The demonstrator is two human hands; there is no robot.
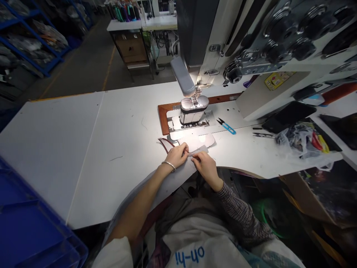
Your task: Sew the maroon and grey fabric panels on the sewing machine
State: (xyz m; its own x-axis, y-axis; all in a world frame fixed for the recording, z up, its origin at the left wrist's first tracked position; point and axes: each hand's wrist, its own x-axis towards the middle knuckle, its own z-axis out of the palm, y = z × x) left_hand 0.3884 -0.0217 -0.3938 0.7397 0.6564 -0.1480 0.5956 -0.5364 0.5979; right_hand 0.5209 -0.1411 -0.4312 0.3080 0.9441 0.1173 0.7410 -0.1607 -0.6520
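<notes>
— What do my hands have?
— Left hand (178, 155) and right hand (203, 165) both pinch a grey fabric piece (198, 150) on the tabletop (117, 126).
— Anything nearby?
— Sewing machine (193, 108) just beyond them; blue snips (227, 126) further right; plastic bag (304, 139) well right.

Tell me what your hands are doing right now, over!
Both hands, left hand and right hand, pinch a grey fabric piece at the table edge. Sewing machine just ahead, blue snips beside it. Nothing between hands and machine.
</notes>
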